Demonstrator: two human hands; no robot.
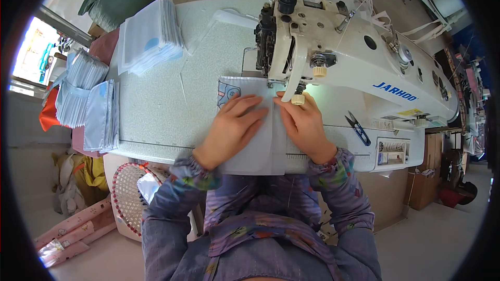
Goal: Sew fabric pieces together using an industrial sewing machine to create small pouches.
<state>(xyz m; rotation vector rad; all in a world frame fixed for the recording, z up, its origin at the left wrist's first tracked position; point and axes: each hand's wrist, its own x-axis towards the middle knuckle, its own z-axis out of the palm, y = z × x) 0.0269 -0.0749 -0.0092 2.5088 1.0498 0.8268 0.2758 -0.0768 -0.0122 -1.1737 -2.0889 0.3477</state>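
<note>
i see both hands flat on a pale grey fabric piece (250, 140) that lies on the sewing table (156, 109), its far edge under the presser foot of the white industrial sewing machine (354, 67). my left hand (232, 127) rests open, palm down, fingers spread toward the needle, pressing the cloth rather than gripping it. my right hand (307, 125) also lies palm down on the fabric just beside the left, fingertips pinching lightly at the cloth edge near the foot; whether it truly holds a fold i cannot tell. a blue-handled thread snip (358, 127) sits on the machine bed to the right. a stack of cut fabric pieces (148, 36) lies at the far left of the table, with more bundles (86, 93) at the left edge. a round wire basket (130, 195) stands below the table.
</note>
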